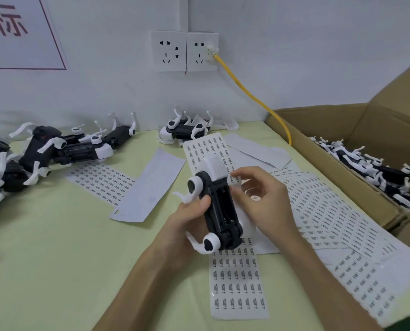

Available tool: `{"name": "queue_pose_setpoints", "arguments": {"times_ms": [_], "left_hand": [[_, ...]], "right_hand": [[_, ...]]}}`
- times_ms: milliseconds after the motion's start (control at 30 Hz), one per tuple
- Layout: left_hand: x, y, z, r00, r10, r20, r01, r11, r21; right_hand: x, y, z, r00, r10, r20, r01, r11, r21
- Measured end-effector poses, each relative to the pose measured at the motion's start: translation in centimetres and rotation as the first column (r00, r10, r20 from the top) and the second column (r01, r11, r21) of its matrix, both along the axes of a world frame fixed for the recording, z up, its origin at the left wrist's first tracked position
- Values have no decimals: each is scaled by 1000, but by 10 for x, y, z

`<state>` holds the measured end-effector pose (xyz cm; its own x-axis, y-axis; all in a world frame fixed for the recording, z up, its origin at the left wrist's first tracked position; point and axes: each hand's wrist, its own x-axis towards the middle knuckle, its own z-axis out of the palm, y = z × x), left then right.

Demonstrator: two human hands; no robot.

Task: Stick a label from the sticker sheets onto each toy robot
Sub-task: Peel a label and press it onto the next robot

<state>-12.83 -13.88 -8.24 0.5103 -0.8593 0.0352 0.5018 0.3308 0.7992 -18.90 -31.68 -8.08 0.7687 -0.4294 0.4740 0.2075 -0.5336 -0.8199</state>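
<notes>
- Pale green table (55, 259) against a white wall; sticker sheets (237, 283) fan across its right half; cardboard box (330, 120) of more toys at far right; pile of other robots (44, 149) at far left.
- One toy robot (217, 206) is held above the sheets at mid-table, belly up, open black battery bay facing the camera; its long axis runs away from the person, far end tipped slightly left and capped in white.
- Left hand (189, 216) grips the left flank, thumb over the bay's edge, fingers wrapped beneath; it carries the weight.
- Right hand (259, 199) sits just right of the body, fingers curled, thumb and forefinger tips touching the right flank towards the far end; whether a peeled label is pinched between them cannot be told.
- Judgement: the right hand is the nearer one for placing; the move goes leftward from it onto the upturned belly, label lined along the long axis.
</notes>
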Motion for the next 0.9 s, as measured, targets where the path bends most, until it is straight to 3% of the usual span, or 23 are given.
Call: {"name": "queue_pose_setpoints", "arguments": {"times_ms": [100,200,467,900], "left_hand": [[2,-1,0,1000,10,6,-10,1000,5],[2,-2,-1,1000,16,11,-16,1000,10],[4,-3,-4,982,114,147,-131,985,110],[5,-5,-9,964,66,259,-109,982,156]], "right_hand": [[0,0,-1,992,-68,106,86,982,-170],[0,-1,0,982,-94,161,132,962,-240],[-1,1,2,976,-86,198,121,978,-169],[-3,-1,6,974,-158,162,174,981,-89]]}}
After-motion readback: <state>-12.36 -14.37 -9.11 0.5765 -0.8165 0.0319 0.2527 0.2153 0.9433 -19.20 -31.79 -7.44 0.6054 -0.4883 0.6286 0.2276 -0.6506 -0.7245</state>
